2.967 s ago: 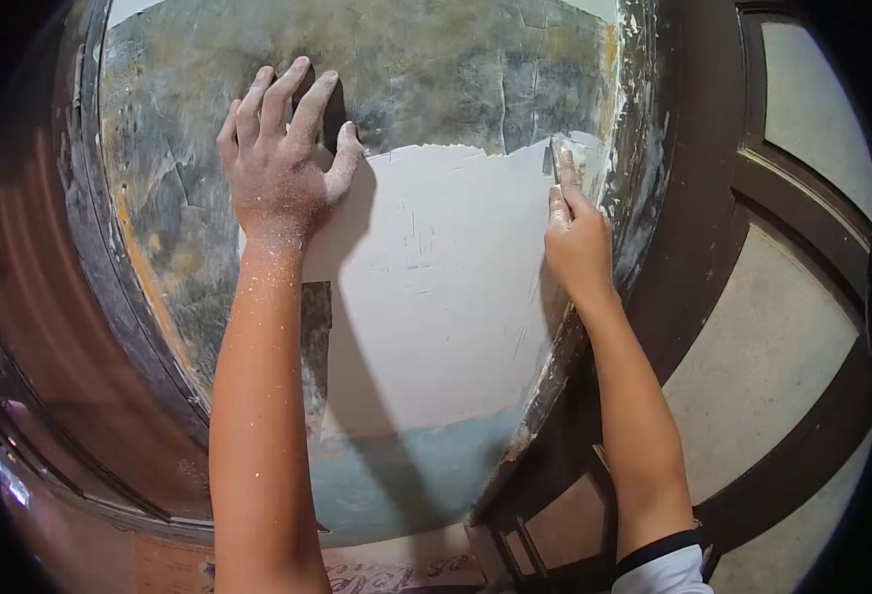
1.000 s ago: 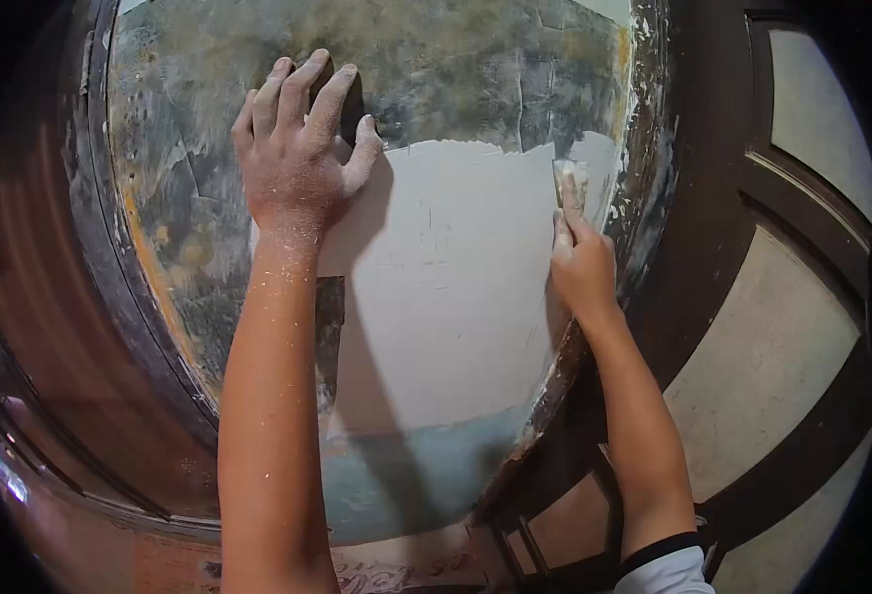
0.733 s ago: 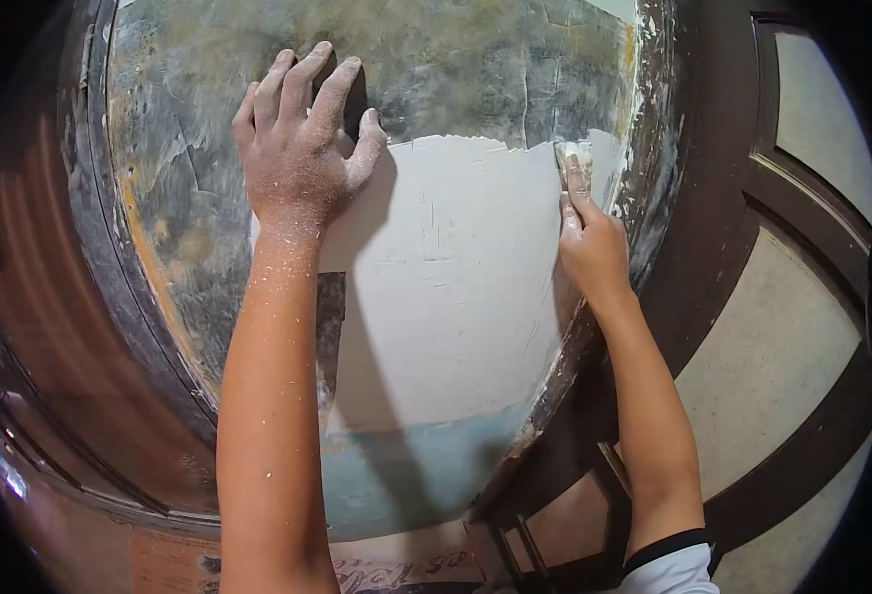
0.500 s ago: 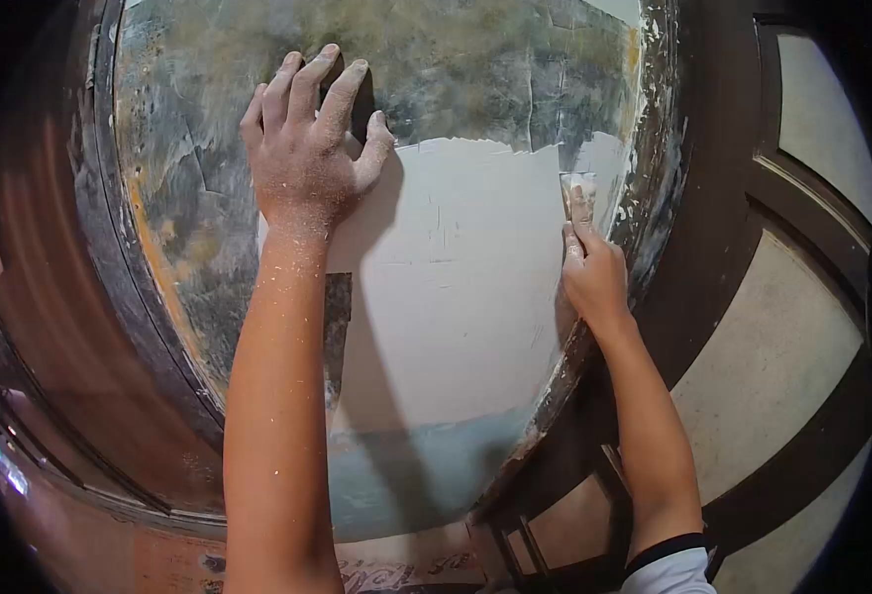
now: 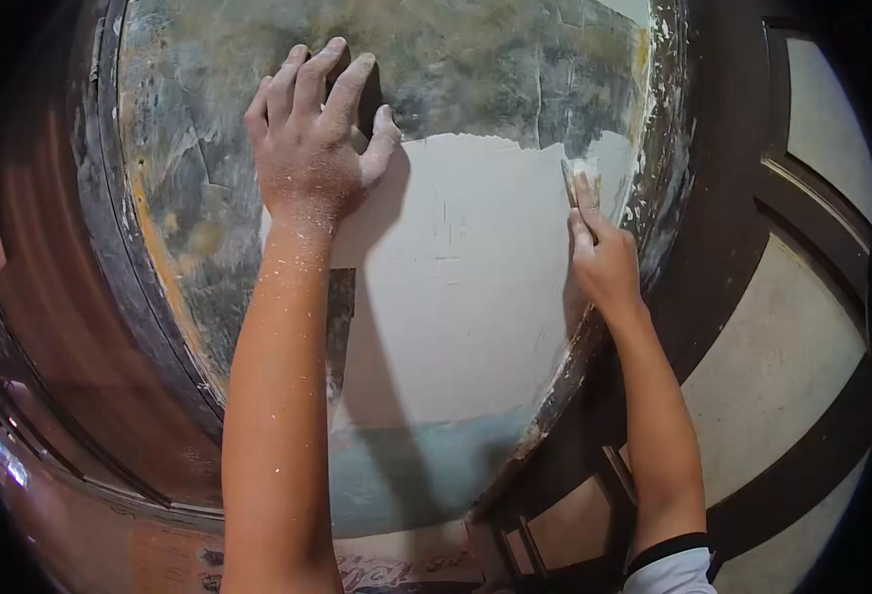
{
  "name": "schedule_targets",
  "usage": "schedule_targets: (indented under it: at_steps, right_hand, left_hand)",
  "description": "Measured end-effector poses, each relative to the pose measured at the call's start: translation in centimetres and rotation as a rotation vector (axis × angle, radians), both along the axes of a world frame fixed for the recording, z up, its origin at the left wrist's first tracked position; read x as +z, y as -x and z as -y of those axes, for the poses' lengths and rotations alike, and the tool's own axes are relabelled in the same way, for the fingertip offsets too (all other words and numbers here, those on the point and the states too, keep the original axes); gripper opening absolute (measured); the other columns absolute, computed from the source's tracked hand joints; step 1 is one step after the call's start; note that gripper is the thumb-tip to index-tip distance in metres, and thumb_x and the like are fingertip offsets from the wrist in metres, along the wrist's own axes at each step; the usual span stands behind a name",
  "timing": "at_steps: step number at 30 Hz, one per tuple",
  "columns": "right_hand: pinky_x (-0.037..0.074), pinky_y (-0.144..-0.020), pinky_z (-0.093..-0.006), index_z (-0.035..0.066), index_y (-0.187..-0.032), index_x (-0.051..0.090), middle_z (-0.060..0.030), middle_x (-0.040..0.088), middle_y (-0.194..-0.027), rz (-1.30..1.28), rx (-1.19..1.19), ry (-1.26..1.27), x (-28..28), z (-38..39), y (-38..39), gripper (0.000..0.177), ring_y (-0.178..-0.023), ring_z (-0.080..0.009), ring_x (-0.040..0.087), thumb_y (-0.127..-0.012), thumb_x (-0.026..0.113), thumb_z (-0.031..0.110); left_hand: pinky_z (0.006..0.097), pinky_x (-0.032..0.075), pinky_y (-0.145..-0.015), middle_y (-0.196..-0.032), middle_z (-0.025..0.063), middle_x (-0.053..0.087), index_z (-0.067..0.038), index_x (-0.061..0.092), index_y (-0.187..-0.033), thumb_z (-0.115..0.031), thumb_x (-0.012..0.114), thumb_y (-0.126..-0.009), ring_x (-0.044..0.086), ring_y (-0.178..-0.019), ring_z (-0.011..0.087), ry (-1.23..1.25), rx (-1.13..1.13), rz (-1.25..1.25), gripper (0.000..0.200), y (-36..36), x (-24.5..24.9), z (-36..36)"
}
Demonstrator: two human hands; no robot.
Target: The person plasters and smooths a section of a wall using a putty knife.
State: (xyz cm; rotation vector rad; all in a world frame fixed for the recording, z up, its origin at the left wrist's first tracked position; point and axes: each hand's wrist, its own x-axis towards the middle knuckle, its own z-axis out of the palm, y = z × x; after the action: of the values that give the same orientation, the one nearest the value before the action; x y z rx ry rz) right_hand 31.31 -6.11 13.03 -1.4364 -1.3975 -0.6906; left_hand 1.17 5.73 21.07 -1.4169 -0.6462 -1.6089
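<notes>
My left hand [image 5: 317, 148], dusted with white powder, rests with spread fingers on the dark mottled wall surface [image 5: 456, 74]. Below and beside it lies a bare white patch [image 5: 465, 267] with a ragged upper edge. At the right side of that patch, my right hand [image 5: 602, 247] is closed on a scraper [image 5: 570, 184]. The scraper's blade touches the wall near the edge of the dark layer, and white residue covers its end and my fingertips. Most of the handle is hidden by my fingers.
A worn, chipped wooden frame [image 5: 659, 168] borders the panel on the right. Beyond it stands dark woodwork with pale panels [image 5: 777, 356]. Reddish-brown wood [image 5: 69, 297] is at the left. A blue-grey band [image 5: 426, 465] crosses the panel's lower part.
My right hand has shifted slightly to the right, and the scraper's blade has turned from nearly flat to more edge-on. My left hand keeps its place on the wall.
</notes>
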Motion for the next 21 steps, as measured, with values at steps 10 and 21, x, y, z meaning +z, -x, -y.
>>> schedule_targets:
  at_steps: [10,21]
  right_hand:
    - [0.051,-0.072,-0.0440,0.003,-0.117,0.072,-0.0305,0.067,-0.093,-0.083,0.052,0.004,-0.4,0.3,1.3,0.025,-0.082,-0.0468,0.066,-0.102,0.061,0.020]
    - [0.051,-0.069,-0.0452,0.006,-0.128,0.067,-0.0306,0.066,-0.090,-0.084,0.023,0.045,-0.7,0.2,1.0,0.030,-0.076,-0.0469,0.065,-0.101,0.061,0.018]
  left_hand:
    - [0.0486,0.033,-0.117,-0.142,-0.0028,0.056,-0.029,0.064,-0.132,-0.040,0.070,-0.084,0.047,-0.139,0.0248,-0.022,-0.005,0.003,0.049,0.0,0.2,-0.4]
    - [0.0483,0.032,-0.117,-0.142,-0.0025,0.056,-0.029,0.066,-0.130,-0.040,0.071,-0.084,0.046,-0.139,0.0249,-0.010,-0.018,0.008,0.048,-0.1,0.1,-0.5]
